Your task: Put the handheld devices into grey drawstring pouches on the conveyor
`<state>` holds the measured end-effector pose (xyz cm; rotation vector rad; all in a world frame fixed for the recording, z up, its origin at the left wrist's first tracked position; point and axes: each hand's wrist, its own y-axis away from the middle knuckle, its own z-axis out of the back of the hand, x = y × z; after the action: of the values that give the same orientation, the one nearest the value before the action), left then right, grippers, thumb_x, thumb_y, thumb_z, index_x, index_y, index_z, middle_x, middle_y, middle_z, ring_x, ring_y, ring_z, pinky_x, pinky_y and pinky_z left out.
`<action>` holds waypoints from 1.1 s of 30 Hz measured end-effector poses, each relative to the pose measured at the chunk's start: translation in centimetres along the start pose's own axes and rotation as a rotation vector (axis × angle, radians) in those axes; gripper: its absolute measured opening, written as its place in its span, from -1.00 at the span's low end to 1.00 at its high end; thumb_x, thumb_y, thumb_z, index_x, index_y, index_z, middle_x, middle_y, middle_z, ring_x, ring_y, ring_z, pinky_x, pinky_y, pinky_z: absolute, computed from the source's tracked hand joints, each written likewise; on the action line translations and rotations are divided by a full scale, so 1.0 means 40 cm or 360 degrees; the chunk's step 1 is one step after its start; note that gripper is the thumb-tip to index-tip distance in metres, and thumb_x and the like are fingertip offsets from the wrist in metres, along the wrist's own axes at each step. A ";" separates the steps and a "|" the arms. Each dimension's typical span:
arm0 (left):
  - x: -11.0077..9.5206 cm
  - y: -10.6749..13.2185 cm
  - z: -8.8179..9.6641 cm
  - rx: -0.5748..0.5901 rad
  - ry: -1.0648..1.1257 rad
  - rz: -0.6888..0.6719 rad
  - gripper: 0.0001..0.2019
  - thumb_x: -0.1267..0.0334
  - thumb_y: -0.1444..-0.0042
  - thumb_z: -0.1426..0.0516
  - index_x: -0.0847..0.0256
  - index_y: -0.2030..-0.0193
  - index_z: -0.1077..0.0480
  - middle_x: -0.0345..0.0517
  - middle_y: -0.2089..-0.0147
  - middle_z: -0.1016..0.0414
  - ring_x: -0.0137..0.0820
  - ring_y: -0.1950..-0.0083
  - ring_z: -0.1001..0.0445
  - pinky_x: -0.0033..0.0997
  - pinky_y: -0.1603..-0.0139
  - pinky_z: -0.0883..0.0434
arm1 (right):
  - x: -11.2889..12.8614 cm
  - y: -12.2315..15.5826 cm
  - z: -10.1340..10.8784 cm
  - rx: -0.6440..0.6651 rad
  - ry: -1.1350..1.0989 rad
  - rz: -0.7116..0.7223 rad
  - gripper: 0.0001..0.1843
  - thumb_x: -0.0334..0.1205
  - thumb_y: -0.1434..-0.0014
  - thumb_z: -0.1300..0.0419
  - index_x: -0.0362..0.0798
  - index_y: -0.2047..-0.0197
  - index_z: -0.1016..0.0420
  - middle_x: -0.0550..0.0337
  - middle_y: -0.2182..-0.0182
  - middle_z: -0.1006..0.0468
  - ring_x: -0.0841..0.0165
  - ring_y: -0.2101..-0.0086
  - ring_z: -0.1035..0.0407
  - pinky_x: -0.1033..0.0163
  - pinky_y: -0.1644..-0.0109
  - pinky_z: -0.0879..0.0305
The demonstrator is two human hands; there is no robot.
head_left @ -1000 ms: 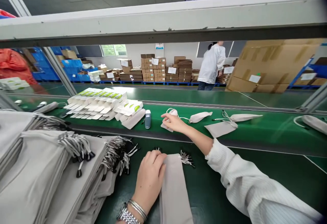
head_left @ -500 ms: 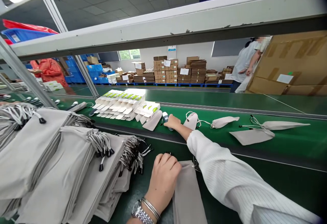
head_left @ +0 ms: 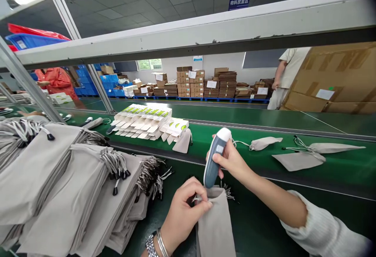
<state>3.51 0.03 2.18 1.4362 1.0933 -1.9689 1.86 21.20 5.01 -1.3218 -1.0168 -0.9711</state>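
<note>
While the left grip (head_left: pixel 185 206) pinches the pouch (head_left: pixel 217 221) by its mouth, the right grip (head_left: pixel 232 159) grasps the device (head_left: pixel 216 147) (body not yet inside).

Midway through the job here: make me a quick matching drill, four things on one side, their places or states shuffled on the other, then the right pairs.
Things:
1. Handheld device
2. Front center pouch
3. White-and-green boxes
4. Big pouch pile

Places or states:
A. Held near its mouth by the left hand
B. At the near left, cords bunched at the far ends
C. Gripped in the right hand
D. Grouped on the green belt

Pairs: 1-C, 2-A, 3-D, 4-B
</note>
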 end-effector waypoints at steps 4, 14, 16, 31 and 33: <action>-0.012 0.000 0.000 -0.0098 0.0129 -0.0058 -0.83 0.34 -0.03 -0.31 0.21 0.46 -0.40 -0.16 0.30 -0.27 -0.39 0.27 -0.29 -0.44 0.26 -0.23 | 0.047 0.059 -0.018 0.0375 0.0228 -0.0097 -0.54 0.17 -0.33 -0.03 0.00 -0.08 -0.27 0.33 0.48 -0.38 0.57 0.71 -0.16 0.43 0.68 -0.08; -0.042 0.002 0.062 -0.0588 0.0359 -0.0050 -0.77 0.31 -0.01 -0.35 0.22 0.46 -0.35 -0.17 0.20 -0.27 -0.50 0.30 -0.28 -0.60 0.38 -0.25 | 0.144 0.101 -0.004 0.0604 -0.0041 -0.0376 -0.66 0.05 -0.21 -0.25 0.03 0.07 -0.34 0.43 0.59 -0.11 0.55 0.62 0.05 0.42 0.58 0.09; -0.052 -0.001 0.080 -0.0723 0.0542 -0.0073 -0.79 0.29 -0.05 -0.32 0.18 0.39 -0.33 -0.25 0.25 -0.21 -0.62 0.47 -0.13 -0.65 0.53 -0.12 | 0.171 0.117 0.017 0.0351 -0.0317 -0.0264 -0.67 0.08 -0.19 -0.25 0.06 0.18 -0.30 0.45 0.62 0.02 0.55 0.63 0.20 0.41 0.62 0.18; -0.006 0.013 -0.026 0.0102 -0.0487 0.0311 -0.81 0.36 -0.20 -0.07 0.06 0.10 -0.42 -0.12 -0.02 -0.33 -0.49 0.39 -0.24 -0.46 0.33 -0.26 | 0.118 0.000 0.185 -0.0648 0.0292 0.1037 -0.86 -0.15 -0.26 -0.18 0.00 0.15 -0.40 0.48 0.63 -0.17 0.51 0.63 -0.06 -0.03 -0.15 -0.34; -0.006 0.010 -0.027 0.0145 -0.0577 0.0317 -0.82 0.35 -0.20 -0.06 0.06 0.11 -0.42 -0.12 -0.02 -0.35 -0.47 0.39 -0.24 -0.45 0.31 -0.28 | 0.076 -0.026 0.218 -0.0616 0.0535 0.1013 -0.86 -0.14 -0.27 -0.16 -0.01 0.17 -0.43 0.41 0.58 -0.26 0.48 0.58 -0.19 0.01 -0.11 -0.35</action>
<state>4.51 0.65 2.13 1.1208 0.6826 -2.0493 1.48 29.92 8.16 -1.5897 -0.1205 -0.8682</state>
